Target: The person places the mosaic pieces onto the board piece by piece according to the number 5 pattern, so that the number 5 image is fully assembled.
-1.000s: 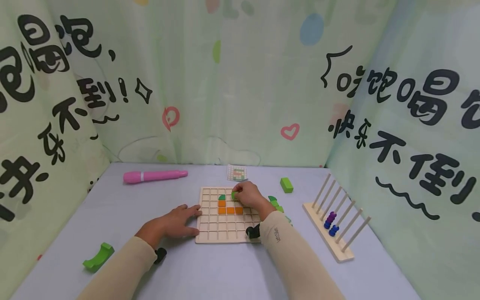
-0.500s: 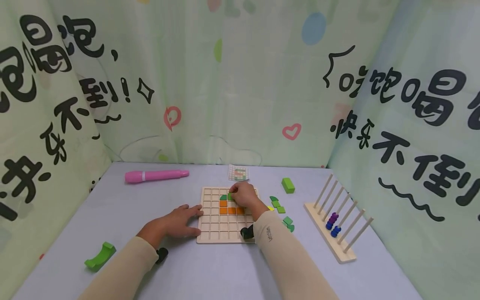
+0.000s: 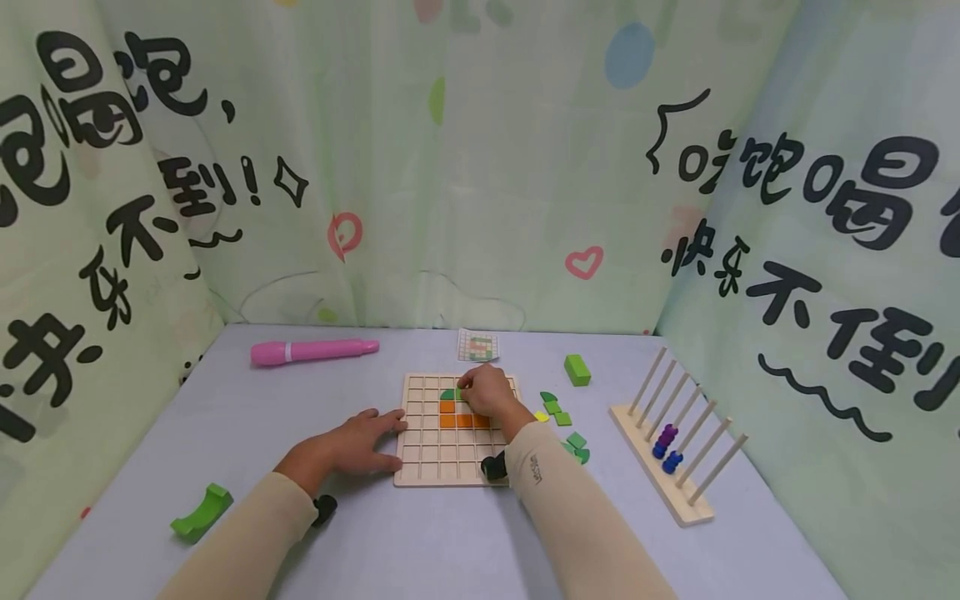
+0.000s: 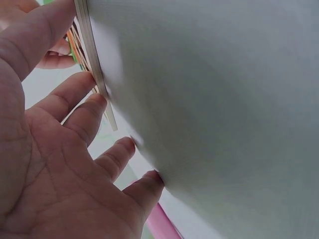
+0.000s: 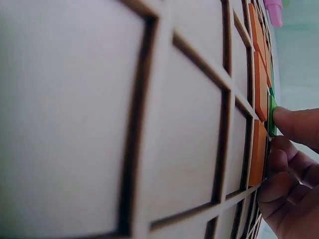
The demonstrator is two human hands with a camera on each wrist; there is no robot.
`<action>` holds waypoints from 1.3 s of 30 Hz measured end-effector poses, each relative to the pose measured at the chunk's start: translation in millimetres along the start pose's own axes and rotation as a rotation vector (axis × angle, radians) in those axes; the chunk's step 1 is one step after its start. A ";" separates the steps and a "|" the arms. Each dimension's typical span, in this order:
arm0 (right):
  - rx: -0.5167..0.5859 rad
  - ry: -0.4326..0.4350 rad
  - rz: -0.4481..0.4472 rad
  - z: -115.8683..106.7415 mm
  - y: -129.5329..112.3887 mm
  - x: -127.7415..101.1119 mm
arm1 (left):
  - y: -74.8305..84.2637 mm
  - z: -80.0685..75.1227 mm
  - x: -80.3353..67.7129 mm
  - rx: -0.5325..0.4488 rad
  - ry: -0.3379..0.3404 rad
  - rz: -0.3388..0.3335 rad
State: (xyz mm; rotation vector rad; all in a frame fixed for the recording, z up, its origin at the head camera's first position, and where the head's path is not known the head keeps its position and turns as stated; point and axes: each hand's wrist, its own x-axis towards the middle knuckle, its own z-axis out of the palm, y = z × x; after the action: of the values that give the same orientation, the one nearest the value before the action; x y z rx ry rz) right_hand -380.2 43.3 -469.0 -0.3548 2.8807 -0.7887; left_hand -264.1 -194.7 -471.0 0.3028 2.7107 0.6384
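A wooden grid board (image 3: 427,467) lies on the table, bearing several orange tiles (image 3: 460,422) and a dark green rounded tile (image 3: 447,394). My right hand (image 3: 487,390) reaches over its far part. In the right wrist view its thumb lies on the edge of a light green tile (image 5: 272,114), beyond the orange row, with the other fingers bent close by. Along the board's left side rests my left hand (image 3: 360,443), fingers spread. Its thumb and two fingertips touch the board's edge in the left wrist view, while the other fingertips meet the table.
Loose green tiles (image 3: 562,419) and a yellow tile (image 3: 542,416) lie right of the board. Farther right stands a pegged wooden rack (image 3: 647,458) with beads. A pattern card (image 3: 478,345), pink pen-shaped object (image 3: 315,352), green block (image 3: 577,370) and green arch block (image 3: 202,513) lie around.
My right hand has shifted slightly left with the light green tile, to beside the dark green one, and has stayed there since. The left hand keeps its place at the board.
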 end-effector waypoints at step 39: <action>-0.014 0.130 0.324 -69.9 116.0 -52.4 | 4.4 -1.7 -5.0 -0.003 0.000 0.025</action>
State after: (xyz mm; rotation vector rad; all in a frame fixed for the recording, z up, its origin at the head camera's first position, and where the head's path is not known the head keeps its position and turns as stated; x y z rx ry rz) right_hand -365.0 187.6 -465.7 0.1674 2.9505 -0.7573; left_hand -259.6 -192.9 -466.1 0.3359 2.7091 0.6498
